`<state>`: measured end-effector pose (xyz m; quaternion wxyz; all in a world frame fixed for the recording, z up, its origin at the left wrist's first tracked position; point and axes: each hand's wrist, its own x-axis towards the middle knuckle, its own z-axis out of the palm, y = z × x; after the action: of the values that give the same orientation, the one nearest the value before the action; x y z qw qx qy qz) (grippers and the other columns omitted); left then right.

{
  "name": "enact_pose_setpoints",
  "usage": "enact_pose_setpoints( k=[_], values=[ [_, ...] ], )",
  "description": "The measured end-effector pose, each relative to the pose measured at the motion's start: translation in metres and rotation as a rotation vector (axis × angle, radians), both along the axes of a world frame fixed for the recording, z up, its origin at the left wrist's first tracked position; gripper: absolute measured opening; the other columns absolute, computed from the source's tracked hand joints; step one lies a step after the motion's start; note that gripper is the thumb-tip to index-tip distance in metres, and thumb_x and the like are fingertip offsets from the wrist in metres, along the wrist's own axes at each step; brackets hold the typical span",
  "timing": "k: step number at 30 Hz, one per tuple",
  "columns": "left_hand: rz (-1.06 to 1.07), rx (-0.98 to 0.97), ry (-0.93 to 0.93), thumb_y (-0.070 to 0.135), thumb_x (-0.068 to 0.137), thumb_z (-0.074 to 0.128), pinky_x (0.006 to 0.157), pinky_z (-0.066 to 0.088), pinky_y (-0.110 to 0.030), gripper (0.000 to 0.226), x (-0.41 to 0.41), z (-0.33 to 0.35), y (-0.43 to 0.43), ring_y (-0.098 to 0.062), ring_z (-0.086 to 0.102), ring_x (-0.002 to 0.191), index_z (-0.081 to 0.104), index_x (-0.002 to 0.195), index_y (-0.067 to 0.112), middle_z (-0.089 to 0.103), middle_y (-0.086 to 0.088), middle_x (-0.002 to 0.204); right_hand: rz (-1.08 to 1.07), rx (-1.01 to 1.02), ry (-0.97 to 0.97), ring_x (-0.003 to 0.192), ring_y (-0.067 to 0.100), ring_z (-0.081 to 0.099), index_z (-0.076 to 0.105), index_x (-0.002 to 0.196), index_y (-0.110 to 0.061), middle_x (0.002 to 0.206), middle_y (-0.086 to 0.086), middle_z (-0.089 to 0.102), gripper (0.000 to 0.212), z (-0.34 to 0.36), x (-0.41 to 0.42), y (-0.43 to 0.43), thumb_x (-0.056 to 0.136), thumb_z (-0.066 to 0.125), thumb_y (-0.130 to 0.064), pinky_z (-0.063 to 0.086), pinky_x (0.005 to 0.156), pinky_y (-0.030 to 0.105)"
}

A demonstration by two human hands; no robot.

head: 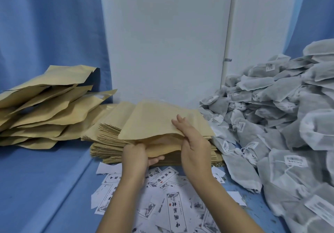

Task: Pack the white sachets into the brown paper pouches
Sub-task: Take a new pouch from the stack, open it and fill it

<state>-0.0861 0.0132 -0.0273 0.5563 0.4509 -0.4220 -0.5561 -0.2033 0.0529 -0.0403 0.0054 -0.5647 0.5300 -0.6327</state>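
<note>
A thick stack of flat brown paper pouches (108, 142) lies in the middle of the blue surface. The top pouch (153, 120) is lifted at its near edge and its mouth gapes. My left hand (135, 157) grips the lower flap at the mouth, fingers curled under it. My right hand (191, 142) pinches the upper flap, fingers on top and thumb below. A big heap of white sachets (274, 110) with drawstrings and small labels fills the right side, touching the stack.
Filled brown pouches (47, 106) lie piled at the left. Several printed white paper labels (173, 209) are scattered on the blue cloth (45, 187) in front of the stack, under my forearms. A white wall panel (166, 43) stands behind.
</note>
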Motion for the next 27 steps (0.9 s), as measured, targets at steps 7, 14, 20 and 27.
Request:
enact_pose_setpoints(
  k=[7, 14, 20, 27],
  values=[
    [0.014, -0.016, -0.056, -0.001, 0.089, 0.050, 0.043, 0.048, -0.020, 0.006, 0.005, -0.007, -0.008, -0.026, 0.065, 0.069, 0.052, 0.084, -0.001, 0.058, -0.007, 0.087, -0.167, 0.178, -0.023, 0.126, 0.005, 0.047, 0.064, 0.120, -0.030, 0.127, -0.018, 0.060, 0.049, 0.004, -0.012, 0.002, 0.080, 0.059, -0.003, 0.037, 0.106, 0.025],
    [0.155, -0.411, -0.003, -0.009, 0.083, 0.051, 0.073, 0.039, 0.000, 0.076, 0.011, 0.000, -0.005, 0.020, 0.048, 0.096, 0.031, 0.136, 0.041, 0.046, 0.022, 0.127, -0.008, 0.124, -0.425, 0.095, -0.012, 0.055, 0.059, 0.107, -0.042, 0.102, -0.036, 0.055, 0.054, 0.009, -0.017, 0.002, 0.075, 0.059, 0.001, 0.040, 0.070, 0.001],
    [0.184, -0.676, -0.295, 0.049, 0.084, 0.052, 0.098, 0.031, -0.006, 0.039, 0.011, -0.004, -0.001, 0.012, 0.034, 0.129, 0.063, 0.116, 0.031, 0.037, 0.026, 0.142, 0.023, 0.052, -0.528, 0.114, 0.006, 0.057, 0.060, 0.112, -0.032, 0.115, -0.016, 0.062, 0.043, 0.009, -0.020, 0.000, 0.079, 0.064, -0.005, 0.054, 0.090, 0.034],
    [0.136, -0.797, -0.264, 0.018, 0.094, 0.055, 0.104, 0.029, -0.007, 0.035, -0.003, -0.009, 0.004, 0.008, 0.036, 0.131, 0.058, 0.116, 0.045, 0.052, 0.024, 0.131, 0.077, -0.071, -0.622, 0.105, 0.003, 0.061, 0.060, 0.103, -0.029, 0.109, -0.009, 0.065, 0.023, 0.011, -0.018, 0.000, 0.085, 0.066, -0.041, 0.050, 0.087, 0.019]
  ],
)
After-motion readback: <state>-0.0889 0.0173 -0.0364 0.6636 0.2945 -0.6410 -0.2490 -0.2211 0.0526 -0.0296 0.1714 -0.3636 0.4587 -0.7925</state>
